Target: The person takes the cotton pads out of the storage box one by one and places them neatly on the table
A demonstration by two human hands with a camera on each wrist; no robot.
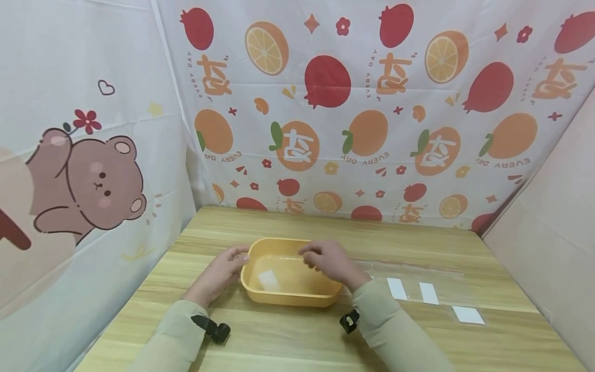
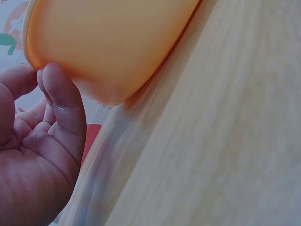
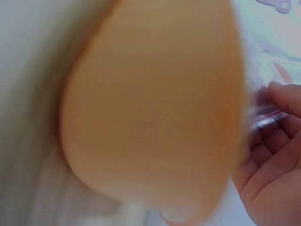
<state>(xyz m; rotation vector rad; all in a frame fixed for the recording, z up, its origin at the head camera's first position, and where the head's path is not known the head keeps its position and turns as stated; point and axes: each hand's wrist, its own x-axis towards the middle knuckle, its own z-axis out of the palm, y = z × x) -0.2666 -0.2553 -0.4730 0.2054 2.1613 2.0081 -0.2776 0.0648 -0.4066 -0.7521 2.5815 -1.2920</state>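
A yellow plastic basin (image 1: 293, 298) stands on the wooden table. My left hand (image 1: 220, 274) grips its left rim between thumb and fingers, as the left wrist view shows close up. Over the basin's right part is my right hand (image 1: 332, 261), its fingers curled. In the right wrist view the thumb and fingers pinch a clear zip bag (image 3: 268, 120) with a red line along its seal. Inside the basin, toward the left, shows a white label (image 1: 268, 280) on clear plastic; whether it belongs to the pinched bag I cannot tell for sure.
Several clear zip bags (image 1: 413, 268) with white labels lie on the table to the right, partly behind my right forearm. One more white-labelled bag (image 1: 468, 314) is nearer the right front. Printed curtains (image 1: 325, 129) enclose the table at the back and sides.
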